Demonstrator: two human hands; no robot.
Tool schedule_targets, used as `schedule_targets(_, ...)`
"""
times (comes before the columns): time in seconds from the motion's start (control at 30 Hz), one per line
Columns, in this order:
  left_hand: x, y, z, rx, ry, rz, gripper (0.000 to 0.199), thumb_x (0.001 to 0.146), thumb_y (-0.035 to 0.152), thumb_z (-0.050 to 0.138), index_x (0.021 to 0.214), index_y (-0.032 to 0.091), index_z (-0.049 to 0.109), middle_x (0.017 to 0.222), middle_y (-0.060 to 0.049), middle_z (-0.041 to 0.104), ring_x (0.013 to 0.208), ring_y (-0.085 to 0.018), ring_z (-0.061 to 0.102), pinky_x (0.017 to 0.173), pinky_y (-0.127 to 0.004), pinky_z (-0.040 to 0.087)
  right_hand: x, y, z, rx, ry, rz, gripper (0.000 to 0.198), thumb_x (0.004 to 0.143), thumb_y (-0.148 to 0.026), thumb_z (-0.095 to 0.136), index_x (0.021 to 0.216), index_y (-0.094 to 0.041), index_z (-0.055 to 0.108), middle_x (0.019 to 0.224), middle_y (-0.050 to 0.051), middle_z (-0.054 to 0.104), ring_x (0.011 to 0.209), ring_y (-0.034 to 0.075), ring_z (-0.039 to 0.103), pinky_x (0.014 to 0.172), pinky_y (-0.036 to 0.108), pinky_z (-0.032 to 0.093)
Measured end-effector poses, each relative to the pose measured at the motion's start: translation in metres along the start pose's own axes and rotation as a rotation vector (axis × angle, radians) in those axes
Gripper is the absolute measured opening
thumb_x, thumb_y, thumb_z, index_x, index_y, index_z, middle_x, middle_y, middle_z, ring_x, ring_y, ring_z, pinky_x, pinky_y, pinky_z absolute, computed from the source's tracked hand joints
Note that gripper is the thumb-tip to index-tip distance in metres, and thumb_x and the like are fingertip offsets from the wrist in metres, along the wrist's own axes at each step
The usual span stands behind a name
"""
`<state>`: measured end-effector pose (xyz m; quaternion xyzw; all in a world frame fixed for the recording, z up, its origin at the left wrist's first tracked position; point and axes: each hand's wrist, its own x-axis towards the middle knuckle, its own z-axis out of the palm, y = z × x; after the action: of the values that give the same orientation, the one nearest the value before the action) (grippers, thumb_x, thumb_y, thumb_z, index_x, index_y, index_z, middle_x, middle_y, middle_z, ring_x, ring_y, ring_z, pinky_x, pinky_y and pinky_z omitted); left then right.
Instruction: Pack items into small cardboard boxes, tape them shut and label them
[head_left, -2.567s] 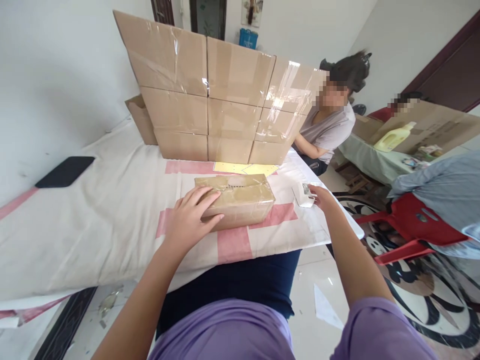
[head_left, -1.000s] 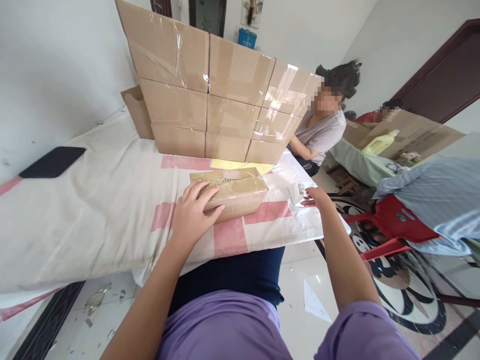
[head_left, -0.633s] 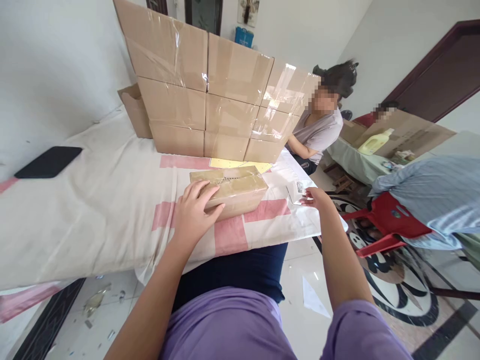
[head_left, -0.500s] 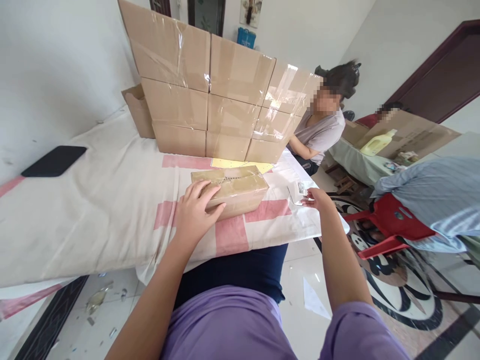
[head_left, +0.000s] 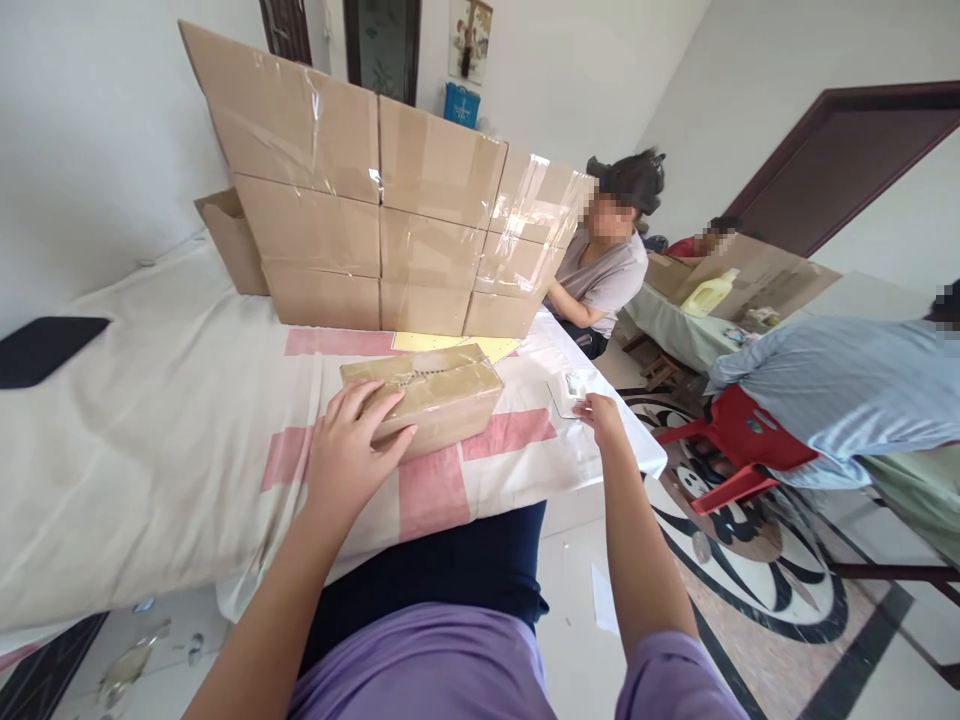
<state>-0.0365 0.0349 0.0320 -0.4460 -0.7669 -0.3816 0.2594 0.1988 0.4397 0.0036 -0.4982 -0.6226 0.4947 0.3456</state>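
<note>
A small taped cardboard box (head_left: 442,405) lies at the table's front edge, with a jagged dark line along its top seam. My left hand (head_left: 356,430) rests on the box's left end, fingers spread over the top and thumb against the near side. Off to the right, my right hand (head_left: 600,415) has its fingers closed at the edge of a small white piece (head_left: 568,390) with a greyish spot on it. The fingertips partly cover that piece, and whether they pinch it or something smaller is too small to make out.
Stacked, taped cartons (head_left: 431,245) stand at the back of the cloth-covered table (head_left: 172,430). A yellow sheet (head_left: 491,348) lies before them, a black flat object (head_left: 49,350) far left. One person (head_left: 607,260) sits behind; another occupies a red chair (head_left: 739,440) at right.
The whole view has shifted, so the table and cartons appear farther left. My left hand stays on the box, and my right hand remains at the white piece.
</note>
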Motion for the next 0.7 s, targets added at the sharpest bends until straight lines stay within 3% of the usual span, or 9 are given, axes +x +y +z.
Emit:
schedule_targets(0.13, 0.002, -0.001, 0.001, 0.006, 0.001, 0.025, 0.035, 0.091, 0.038, 0.067, 0.124, 0.025, 0.067, 0.130, -0.010, 0.064, 0.126, -0.032, 0.058, 0.108, -0.049, 0.050, -0.002, 0.011, 0.000, 0.078, 0.072, 0.045, 0.026, 0.100, -0.039, 0.062, 0.106, -0.014, 0.065, 0.095, 0.003, 0.068, 0.077, 0.013, 0.066, 0.069, 0.029, 0.058)
schedule_targets(0.53, 0.002, -0.002, 0.004, -0.014, 0.022, 0.035, 0.037, 0.089, 0.037, 0.069, 0.125, 0.028, 0.066, 0.130, -0.009, 0.063, 0.124, -0.032, 0.059, 0.109, -0.049, 0.050, -0.017, 0.029, 0.004, 0.218, 0.131, -0.082, 0.034, 0.097, -0.043, 0.065, 0.076, -0.016, 0.061, 0.074, -0.002, 0.063, 0.070, 0.012, 0.062, 0.069, 0.028, 0.053)
schedule_targets(0.7, 0.003, -0.002, 0.004, 0.009, 0.015, 0.051, 0.037, 0.089, 0.038, 0.069, 0.125, 0.028, 0.066, 0.130, -0.009, 0.063, 0.123, -0.032, 0.060, 0.109, -0.049, 0.050, -0.027, 0.032, 0.008, 0.224, 0.152, -0.163, 0.032, 0.085, -0.038, 0.066, 0.062, -0.019, 0.056, 0.066, -0.002, 0.060, 0.068, 0.014, 0.058, 0.068, 0.028, 0.048)
